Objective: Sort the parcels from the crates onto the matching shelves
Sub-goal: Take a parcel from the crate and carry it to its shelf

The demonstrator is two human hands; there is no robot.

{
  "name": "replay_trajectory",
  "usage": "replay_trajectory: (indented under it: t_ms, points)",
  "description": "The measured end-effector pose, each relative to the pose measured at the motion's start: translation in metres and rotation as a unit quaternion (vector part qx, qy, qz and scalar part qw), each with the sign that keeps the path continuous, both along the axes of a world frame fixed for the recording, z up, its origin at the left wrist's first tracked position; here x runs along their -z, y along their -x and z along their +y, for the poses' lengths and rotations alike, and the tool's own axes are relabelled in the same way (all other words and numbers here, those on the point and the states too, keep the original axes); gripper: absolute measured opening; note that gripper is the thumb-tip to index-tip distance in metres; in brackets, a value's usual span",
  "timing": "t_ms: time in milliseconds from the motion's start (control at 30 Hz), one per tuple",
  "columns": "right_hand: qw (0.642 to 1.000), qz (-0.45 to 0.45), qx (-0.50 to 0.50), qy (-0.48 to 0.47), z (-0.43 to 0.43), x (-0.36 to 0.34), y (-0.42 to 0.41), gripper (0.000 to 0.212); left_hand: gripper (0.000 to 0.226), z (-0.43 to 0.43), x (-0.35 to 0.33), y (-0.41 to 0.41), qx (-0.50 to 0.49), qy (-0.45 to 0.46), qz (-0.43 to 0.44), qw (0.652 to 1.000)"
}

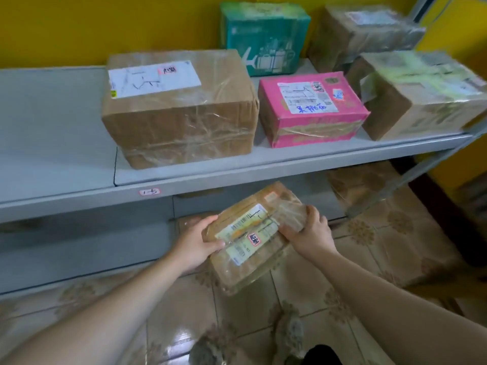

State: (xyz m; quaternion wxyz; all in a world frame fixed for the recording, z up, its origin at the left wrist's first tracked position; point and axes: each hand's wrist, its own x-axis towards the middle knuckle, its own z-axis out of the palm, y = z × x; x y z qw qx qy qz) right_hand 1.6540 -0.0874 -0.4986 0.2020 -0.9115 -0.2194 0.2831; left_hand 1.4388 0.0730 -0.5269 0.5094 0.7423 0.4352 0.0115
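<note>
Okay, I see both hands on one flat brown parcel (pixel 253 233) wrapped in clear tape, held in the air over the tiled floor (pixel 263 317), in front of and just below the edge of the grey shelf (pixel 52 154). The left hand (pixel 196 245) grips the parcel's left end, its fingers (pixel 208 221) curled over the top edge and the thumb pressed on the label face. The right hand (pixel 307 230) grips the right end, fingers wrapped round that edge. The parcel is tilted, label side up, with a small red-bordered sticker on it. The shelf front carries a tag (pixel 149 192) reading 1-5. On the shelf I see a large brown box (pixel 179 114), beside it a pink box (pixel 311 109), a teal box (pixel 263 35) behind against the yellow wall, and two more taped brown boxes (pixel 411 96) at the right end. A lower shelf (pixel 79 248) sits underneath; what's on it is too blurred to tell.
</note>
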Motion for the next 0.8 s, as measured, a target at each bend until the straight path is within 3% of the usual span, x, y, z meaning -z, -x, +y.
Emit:
replay_trajectory:
  t_ms: [167, 333, 533, 800]
  points:
    - [0.999, -0.017, -0.043, 0.006, 0.024, 0.099, -0.049, 0.090, 0.086, 0.012, 0.097, -0.046, -0.025, -0.015, 0.000, 1.000]
    - [0.997, -0.036, -0.060, -0.028, 0.046, 0.206, -0.104, 0.086, 0.080, 0.032, 0.193, -0.107, -0.029, -0.089, 0.027, 0.995]
    - [0.994, -0.072, -0.063, -0.046, 0.059, 0.320, -0.157, 0.086, 0.078, 0.070, 0.297, -0.180, -0.052, -0.077, -0.040, 0.995]
    - [0.989, -0.092, -0.086, -0.077, 0.079, 0.409, -0.179, 0.088, 0.071, 0.126, 0.372, -0.227, -0.027, -0.149, -0.036, 0.988]
